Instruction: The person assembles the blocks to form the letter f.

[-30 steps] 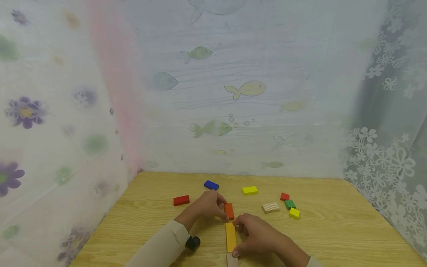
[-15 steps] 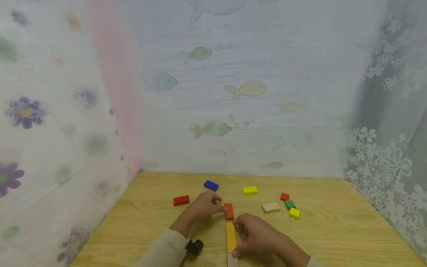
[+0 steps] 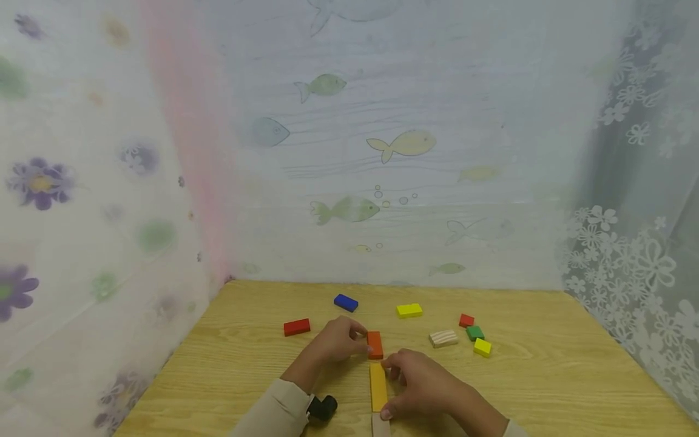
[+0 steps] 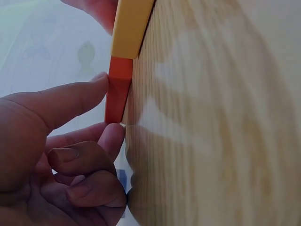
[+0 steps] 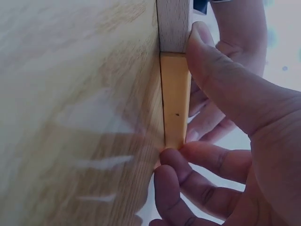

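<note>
An orange-red block point(image 3: 374, 345) lies on the wooden table, with a yellow-orange block point(image 3: 378, 387) in line just nearer to me. A pale wooden block point(image 3: 380, 425) continues the row at the bottom edge. My left hand point(image 3: 340, 340) has its thumb against the left side of the orange-red block point(image 4: 120, 84) and its index finger by the far end, pinching it lightly. Across the yellow-orange block point(image 5: 176, 103) spans my right hand point(image 3: 423, 382): thumb at the near end, by the joint with the pale block point(image 5: 175, 26), index finger at the far end.
Farther back lie a dark red block point(image 3: 297, 328), a blue block point(image 3: 346, 303), a yellow block point(image 3: 409, 311) and a striped wooden block point(image 3: 443, 338). Small red point(image 3: 466, 320), green point(image 3: 475, 333) and yellow point(image 3: 482, 348) pieces sit at the right. Printed curtains surround the table.
My left thumb and index finger drew back from the orange-red block, then came in again at its left side. My right hand and the blocks look unmoved.
</note>
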Tool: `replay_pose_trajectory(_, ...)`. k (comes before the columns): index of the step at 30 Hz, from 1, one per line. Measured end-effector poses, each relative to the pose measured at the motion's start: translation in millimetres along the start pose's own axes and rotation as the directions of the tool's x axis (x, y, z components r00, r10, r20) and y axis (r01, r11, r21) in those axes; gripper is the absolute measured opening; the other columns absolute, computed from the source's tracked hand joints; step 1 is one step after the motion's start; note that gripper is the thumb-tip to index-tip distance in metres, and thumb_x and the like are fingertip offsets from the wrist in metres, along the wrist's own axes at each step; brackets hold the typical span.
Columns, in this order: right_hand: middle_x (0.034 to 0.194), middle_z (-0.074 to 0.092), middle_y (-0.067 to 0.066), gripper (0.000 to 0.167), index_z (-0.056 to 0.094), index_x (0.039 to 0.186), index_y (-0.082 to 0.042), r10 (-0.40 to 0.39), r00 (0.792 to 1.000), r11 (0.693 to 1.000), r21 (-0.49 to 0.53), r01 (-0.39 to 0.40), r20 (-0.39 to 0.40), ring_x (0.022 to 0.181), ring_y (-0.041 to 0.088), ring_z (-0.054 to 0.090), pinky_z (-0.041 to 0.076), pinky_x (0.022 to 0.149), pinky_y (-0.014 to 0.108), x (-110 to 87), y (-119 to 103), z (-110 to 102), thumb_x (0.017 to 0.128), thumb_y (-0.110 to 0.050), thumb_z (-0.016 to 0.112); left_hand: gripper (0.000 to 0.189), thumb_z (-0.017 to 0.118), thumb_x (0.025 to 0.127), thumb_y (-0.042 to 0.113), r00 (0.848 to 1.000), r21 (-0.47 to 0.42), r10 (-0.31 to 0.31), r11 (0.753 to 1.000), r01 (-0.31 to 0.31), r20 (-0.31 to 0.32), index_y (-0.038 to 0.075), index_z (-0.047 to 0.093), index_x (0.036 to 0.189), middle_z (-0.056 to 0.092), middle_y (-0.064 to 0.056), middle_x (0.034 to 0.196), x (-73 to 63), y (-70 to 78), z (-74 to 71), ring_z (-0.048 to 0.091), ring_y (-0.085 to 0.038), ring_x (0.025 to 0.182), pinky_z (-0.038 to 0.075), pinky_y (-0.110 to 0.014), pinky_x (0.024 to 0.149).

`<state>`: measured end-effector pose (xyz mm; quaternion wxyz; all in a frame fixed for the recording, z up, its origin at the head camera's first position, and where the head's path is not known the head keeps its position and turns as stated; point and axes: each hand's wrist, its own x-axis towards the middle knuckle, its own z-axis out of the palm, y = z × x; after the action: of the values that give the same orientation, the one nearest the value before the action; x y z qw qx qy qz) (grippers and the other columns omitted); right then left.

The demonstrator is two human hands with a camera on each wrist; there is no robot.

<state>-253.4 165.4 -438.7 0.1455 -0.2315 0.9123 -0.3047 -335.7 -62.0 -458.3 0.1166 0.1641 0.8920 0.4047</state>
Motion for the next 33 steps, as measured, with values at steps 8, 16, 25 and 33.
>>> replay_pose_trajectory(8, 0.098, 0.065, -0.009, 0.074, 0.072, 0.129, -0.01, 0.034, 0.999, 0.998, -0.056, -0.033, 0.003, 0.085, 0.01, 0.058, 0.052, 0.076, 0.03, 0.0, -3.7, 0.6, 0.071, -0.05, 0.093, 0.045, 0.089, 0.082, 0.027, 1.0, -0.014, -0.004, 1.0, 0.004, 0.014, 0.012, 0.076, 0.123, 0.065, -0.004, 0.094, 0.3, 0.8, 1.3, 0.061, -0.021, 0.075, 0.052, -0.034, 0.065)
replay_pose_trajectory(16, 0.098, 0.065, -0.01, 0.07, 0.072, 0.127, -0.012, 0.028, 1.0, 0.996, -0.088, -0.027, 0.005, 0.084, 0.008, 0.058, 0.052, 0.075, 0.028, -2.5, -8.6, 0.1, 0.072, -0.05, 0.093, 0.042, 0.091, 0.08, 0.024, 1.0, -0.016, -0.011, 1.0, 0.011, 0.013, 0.013, 0.077, 0.118, 0.066, -0.004, 0.091, -2.6, 4.3, 1.6, 0.062, -0.021, 0.074, 0.052, -0.034, 0.064)
replay_pose_trajectory(25, 0.098, 0.065, -0.011, 0.072, 0.073, 0.127, -0.012, 0.033, 0.999, 0.993, -0.114, -0.033, -0.002, 0.085, 0.007, 0.059, 0.054, 0.075, 0.03, -1.7, -9.2, 0.2, 0.071, -0.052, 0.092, 0.042, 0.091, 0.079, 0.021, 1.0, -0.027, -0.007, 1.0, 0.007, 0.022, 0.01, 0.077, 0.117, 0.067, -0.003, 0.087, -3.7, 6.5, 1.1, 0.062, -0.02, 0.069, 0.051, -0.033, 0.062)
replay_pose_trajectory(33, 0.098, 0.065, -0.01, 0.071, 0.072, 0.128, -0.013, 0.018, 1.0, 0.992, -0.122, -0.019, -0.007, 0.085, 0.006, 0.059, 0.052, 0.074, 0.029, -2.5, -9.1, -0.3, 0.071, -0.051, 0.093, 0.043, 0.092, 0.078, 0.023, 0.999, -0.034, -0.014, 0.999, 0.015, 0.031, 0.011, 0.077, 0.116, 0.069, -0.001, 0.088, -3.3, 6.5, 0.4, 0.063, -0.02, 0.075, 0.052, -0.033, 0.066)
